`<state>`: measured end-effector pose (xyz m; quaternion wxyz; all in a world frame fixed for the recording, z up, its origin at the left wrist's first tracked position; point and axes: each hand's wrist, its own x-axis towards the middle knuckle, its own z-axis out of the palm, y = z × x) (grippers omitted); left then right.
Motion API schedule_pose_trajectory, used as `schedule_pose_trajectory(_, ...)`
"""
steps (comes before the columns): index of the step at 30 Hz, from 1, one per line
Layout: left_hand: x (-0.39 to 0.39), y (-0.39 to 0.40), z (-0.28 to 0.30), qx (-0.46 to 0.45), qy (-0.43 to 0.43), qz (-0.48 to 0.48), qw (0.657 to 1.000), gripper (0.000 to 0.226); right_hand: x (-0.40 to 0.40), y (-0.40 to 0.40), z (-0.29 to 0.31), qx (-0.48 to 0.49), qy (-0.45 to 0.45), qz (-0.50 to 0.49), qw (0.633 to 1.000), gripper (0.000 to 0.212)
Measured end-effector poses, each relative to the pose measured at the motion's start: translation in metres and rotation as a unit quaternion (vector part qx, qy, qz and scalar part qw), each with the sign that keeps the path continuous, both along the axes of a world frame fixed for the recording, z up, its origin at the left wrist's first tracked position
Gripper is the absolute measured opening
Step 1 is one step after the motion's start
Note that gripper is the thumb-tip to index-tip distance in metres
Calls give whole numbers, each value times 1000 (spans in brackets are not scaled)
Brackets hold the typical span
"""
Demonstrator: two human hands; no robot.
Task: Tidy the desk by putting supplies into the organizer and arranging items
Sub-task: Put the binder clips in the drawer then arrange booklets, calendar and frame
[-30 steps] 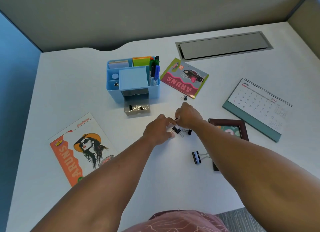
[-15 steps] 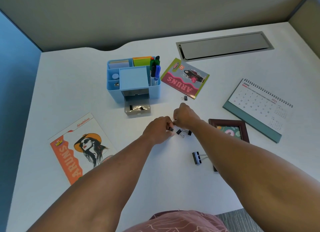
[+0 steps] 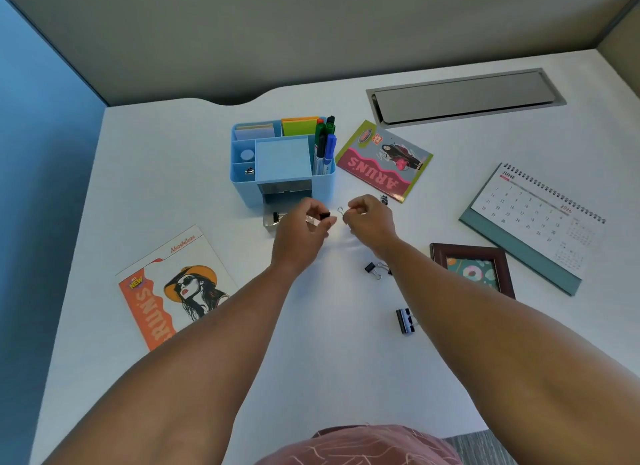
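Light-blue organizer; white desk; dark-brown picture frame; teal-based calendar; black binder clip

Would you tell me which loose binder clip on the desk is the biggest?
The striped clip nearest the person, below the picture frame; the clip above it is clearly smaller.

Organizer past the hands looks like smooth matt blue plastic, desk matt white, picture frame glossy dark wood.
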<state>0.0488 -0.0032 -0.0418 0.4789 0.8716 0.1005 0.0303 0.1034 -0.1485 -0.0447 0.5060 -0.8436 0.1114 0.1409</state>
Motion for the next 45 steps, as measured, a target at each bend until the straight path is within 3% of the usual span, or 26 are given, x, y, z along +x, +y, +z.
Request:
schedule_pose_trajectory(10, -4, 52, 2, 69, -4, 95, 993, 20, 4, 47, 14, 22, -45, 104, 993, 7)
schedule_pose_trajectory(22, -1, 56, 6, 88, -9, 97, 991, 21, 9, 53, 13, -5, -34, 91, 995, 20)
schedule_pose_trajectory(36, 6, -14, 0, 102, -30, -87, 991, 9, 9, -31, 2, -189, 4, 91, 978, 27)
schedule_pose_trajectory(45, 1, -49, -12, 107, 75, -217, 967, 25, -4, -60, 3, -374, 60, 148, 914, 37)
